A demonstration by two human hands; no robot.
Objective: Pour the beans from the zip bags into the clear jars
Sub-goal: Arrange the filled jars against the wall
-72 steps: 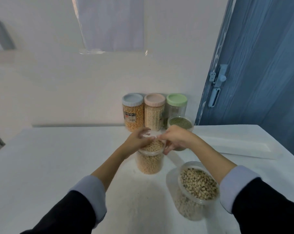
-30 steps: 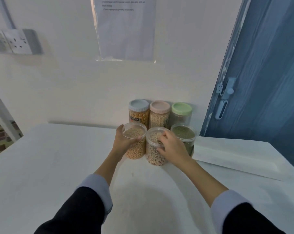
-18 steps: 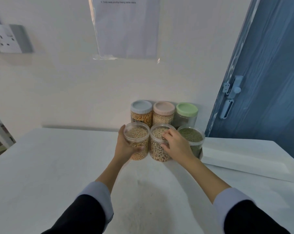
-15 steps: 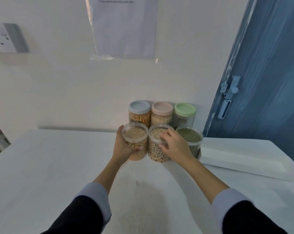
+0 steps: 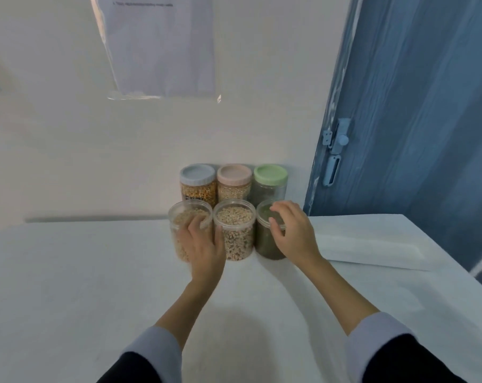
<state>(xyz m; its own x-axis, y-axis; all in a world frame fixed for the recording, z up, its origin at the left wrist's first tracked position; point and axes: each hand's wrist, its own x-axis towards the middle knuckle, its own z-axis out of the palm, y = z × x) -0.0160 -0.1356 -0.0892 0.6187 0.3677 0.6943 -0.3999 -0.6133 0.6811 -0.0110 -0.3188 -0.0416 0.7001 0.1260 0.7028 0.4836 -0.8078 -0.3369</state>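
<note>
At the table's far edge, the left hand grips the left open jar; the right hand clasps the green-bean jar at its rim.

- Your white desk fills the lower frame.
- At centre you have three open jars in a row on it.
- Just behind stand three lidded jars.
- A white tray lies at right.

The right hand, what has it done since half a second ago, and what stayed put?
The right hand left the middle open jar and moved right onto the green-bean jar, fingers curled over its rim. The left hand still holds the left open jar. The three lidded jars stayed.
</note>
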